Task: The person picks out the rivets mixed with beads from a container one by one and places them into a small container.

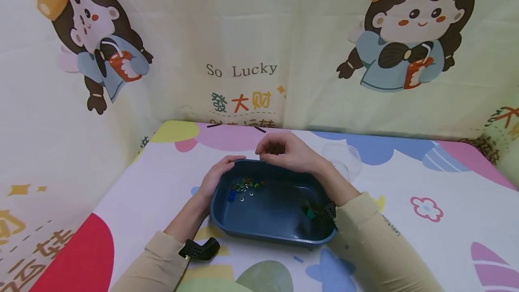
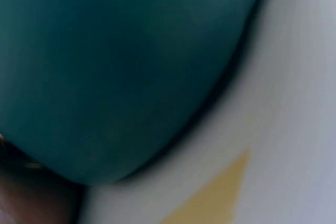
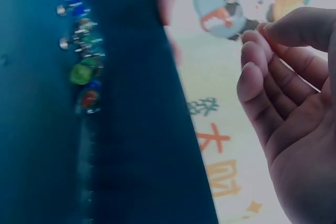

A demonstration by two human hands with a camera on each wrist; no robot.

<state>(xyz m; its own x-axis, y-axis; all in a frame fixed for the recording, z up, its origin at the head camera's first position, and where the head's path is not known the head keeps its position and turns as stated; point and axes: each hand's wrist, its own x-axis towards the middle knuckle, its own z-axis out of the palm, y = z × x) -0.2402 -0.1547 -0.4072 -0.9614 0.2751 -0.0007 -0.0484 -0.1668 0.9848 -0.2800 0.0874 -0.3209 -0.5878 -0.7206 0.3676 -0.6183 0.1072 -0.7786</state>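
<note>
A dark blue plastic basin [image 1: 267,233] stands on the table. Toward its far left lie several small glass beads [image 1: 245,184], some blue, green, yellow and red; small shiny rings lie next to them. My left hand [image 1: 216,177] rests against the basin's left side, fingers stretched along the far left rim. Over the far rim hovers my right hand [image 1: 289,152], its fingers curled and the thumb tip meeting the index fingertip. The right wrist view shows the same right hand [image 3: 294,103] beside the basin wall, nothing visible in its pinch. The left wrist view has mostly blurred basin wall [image 2: 131,77].
A clear round plastic container [image 1: 344,159] stands behind the right forearm. The black wrist device [image 1: 328,211] on the right arm overlaps the basin's right end, with a green piece [image 1: 310,214] beside it. A printed cloth backdrop [image 1: 312,57] hangs behind the table.
</note>
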